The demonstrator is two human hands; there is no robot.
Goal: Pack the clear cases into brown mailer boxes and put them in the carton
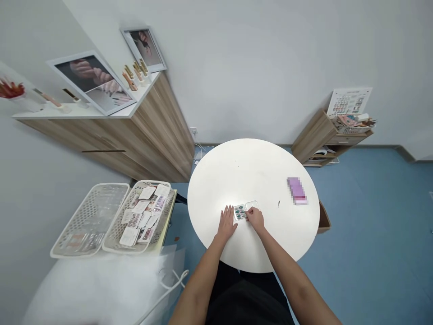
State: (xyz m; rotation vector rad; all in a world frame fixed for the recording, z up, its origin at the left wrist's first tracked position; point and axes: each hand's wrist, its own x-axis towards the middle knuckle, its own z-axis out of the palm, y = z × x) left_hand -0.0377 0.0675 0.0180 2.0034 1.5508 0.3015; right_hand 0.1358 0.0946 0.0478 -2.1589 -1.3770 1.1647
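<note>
A small clear case (240, 212) of green and silver press-on nails lies near the front of the round white table (216, 171). Its transparent lid (252, 205) is folded open on the right. My left hand (227, 224) lies flat with fingers stretched, its fingertips beside the case's left edge. Over the case's right edge, my right hand (255, 219) is closed in a pinch, with a green press-on nail at its fingertips. The fingers partly cover that nail and the front of the lid.
A pixelated purple packet (297, 190) lies on the table's right side, with a small dark object (278, 204) nearer. Left stand two white baskets, one (144, 183) full of nail cards, the other (111, 185) holding clear packs. Wooden cabinets (162, 131) flank the table behind.
</note>
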